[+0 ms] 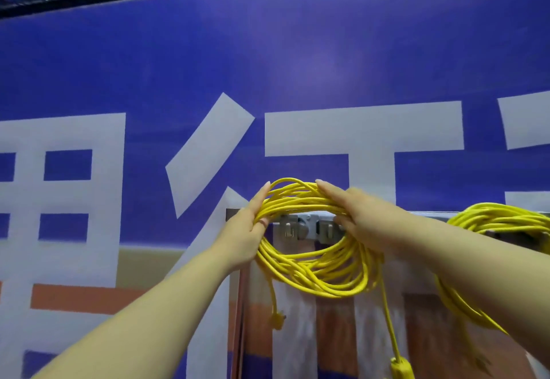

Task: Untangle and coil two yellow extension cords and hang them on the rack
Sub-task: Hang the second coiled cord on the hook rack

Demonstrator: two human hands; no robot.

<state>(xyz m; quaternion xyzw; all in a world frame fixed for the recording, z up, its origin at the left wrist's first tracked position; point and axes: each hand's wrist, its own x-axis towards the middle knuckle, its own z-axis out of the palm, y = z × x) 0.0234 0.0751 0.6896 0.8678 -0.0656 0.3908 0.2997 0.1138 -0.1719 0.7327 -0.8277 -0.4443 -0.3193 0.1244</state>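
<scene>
I see the first cord point(312, 271) as a loose yellow coil of many loops, held upright in front of the grey rack point(297, 227). My left hand point(250, 227) and right hand point(357, 215) each grip its upper strands. Two ends dangle below it: a short tail with a small plug point(278, 319) and a longer tail with a thicker connector point(401, 369). The second cord point(491, 218), also coiled, hangs on the rack further right, partly behind my right forearm.

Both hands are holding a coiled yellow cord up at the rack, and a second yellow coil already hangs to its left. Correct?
Not quite. In the head view the left hand and right hand hold the coiled cord at the rack, but the second yellow coil hangs to its right, not left.
</scene>
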